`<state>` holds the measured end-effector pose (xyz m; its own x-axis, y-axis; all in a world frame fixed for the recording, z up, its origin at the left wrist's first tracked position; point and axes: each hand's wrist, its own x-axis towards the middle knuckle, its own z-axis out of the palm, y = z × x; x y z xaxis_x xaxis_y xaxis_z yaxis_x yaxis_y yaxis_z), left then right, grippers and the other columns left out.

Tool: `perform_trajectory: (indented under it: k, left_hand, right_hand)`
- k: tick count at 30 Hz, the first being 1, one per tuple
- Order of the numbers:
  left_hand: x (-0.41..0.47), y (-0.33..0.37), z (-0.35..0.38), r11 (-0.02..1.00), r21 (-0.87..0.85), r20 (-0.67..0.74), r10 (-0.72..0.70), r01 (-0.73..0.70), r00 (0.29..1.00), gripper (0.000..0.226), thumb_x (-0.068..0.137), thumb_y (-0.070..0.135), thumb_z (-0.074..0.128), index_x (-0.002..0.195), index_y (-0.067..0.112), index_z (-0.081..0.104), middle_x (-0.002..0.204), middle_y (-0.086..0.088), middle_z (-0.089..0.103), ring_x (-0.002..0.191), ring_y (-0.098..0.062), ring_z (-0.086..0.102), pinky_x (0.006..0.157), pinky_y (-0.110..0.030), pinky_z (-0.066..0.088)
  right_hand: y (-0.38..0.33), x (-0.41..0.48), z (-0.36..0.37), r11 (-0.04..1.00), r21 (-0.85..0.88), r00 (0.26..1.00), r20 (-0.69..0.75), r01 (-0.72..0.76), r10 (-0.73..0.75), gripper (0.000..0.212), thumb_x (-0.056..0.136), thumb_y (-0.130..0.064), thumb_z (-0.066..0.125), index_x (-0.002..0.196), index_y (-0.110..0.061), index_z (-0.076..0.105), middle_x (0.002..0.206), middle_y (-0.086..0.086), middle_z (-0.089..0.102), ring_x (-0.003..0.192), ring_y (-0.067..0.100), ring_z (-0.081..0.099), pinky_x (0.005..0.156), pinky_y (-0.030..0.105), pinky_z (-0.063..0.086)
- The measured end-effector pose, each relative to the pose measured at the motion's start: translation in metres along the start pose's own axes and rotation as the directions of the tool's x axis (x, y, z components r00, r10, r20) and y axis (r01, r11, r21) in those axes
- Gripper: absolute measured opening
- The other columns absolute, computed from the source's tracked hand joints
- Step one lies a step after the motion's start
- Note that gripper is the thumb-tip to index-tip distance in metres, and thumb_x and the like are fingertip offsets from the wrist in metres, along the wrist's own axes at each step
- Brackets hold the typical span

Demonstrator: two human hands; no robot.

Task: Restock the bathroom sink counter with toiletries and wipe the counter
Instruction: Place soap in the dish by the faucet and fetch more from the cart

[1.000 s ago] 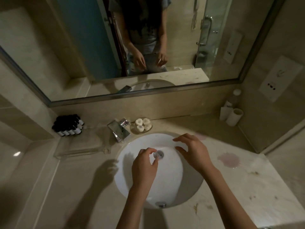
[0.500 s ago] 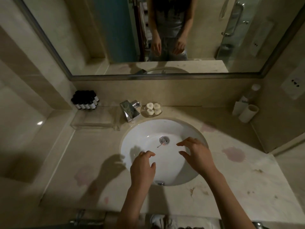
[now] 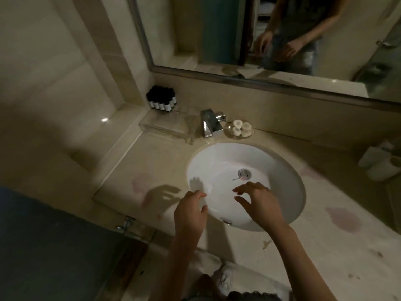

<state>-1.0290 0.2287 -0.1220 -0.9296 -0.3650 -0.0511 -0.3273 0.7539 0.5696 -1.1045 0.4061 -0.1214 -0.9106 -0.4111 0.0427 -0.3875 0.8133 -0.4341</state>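
I see the sink set in the counter. The faucet stands behind it, with a small dish just to its right and a tray to its left. Little bottles stand at the tray's far end. Cups sit far right.

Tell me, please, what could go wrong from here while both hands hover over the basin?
1. The thin stick lying beside the drain could be nudged down it if the right hand reaches in.
2. The pink stains on the counter are faint in this dim light and may be missed in wiping.
3. The glass dish behind the basin might get knocked during wiping.
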Motion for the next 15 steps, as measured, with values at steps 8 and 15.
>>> perform_trajectory:
  k: [8, 15]
  left_hand:
    - [-0.060, -0.046, -0.034, 0.964, -0.076, -0.216, -0.266, 0.255, 0.940, 0.029, 0.091, 0.018, 0.059, 0.119, 0.024, 0.061, 0.118, 0.005, 0.062, 0.107, -0.011, 0.058, 0.088, -0.020, 0.042]
    - [-0.179, -0.081, -0.054, 0.836, -0.150, -0.395, -0.541, 0.529, 0.743, 0.018, 0.092, 0.019, 0.057, 0.106, 0.023, 0.068, 0.100, 0.003, 0.064, 0.090, -0.014, 0.061, 0.074, -0.022, 0.044]
  right_hand:
    - [-0.064, 0.015, 0.017, 0.947, 0.039, 0.943, 0.087, 0.318, -0.321, 0.016, 0.088, -0.026, 0.067, 0.102, -0.028, 0.072, 0.095, -0.012, 0.071, 0.091, 0.016, 0.063, 0.070, 0.027, 0.045]
    - [-0.130, -0.028, 0.043, 0.806, 0.144, 0.765, 0.257, 0.574, -0.590, 0.016, 0.090, -0.030, 0.063, 0.104, -0.028, 0.070, 0.102, -0.012, 0.068, 0.092, 0.012, 0.062, 0.076, 0.024, 0.045]
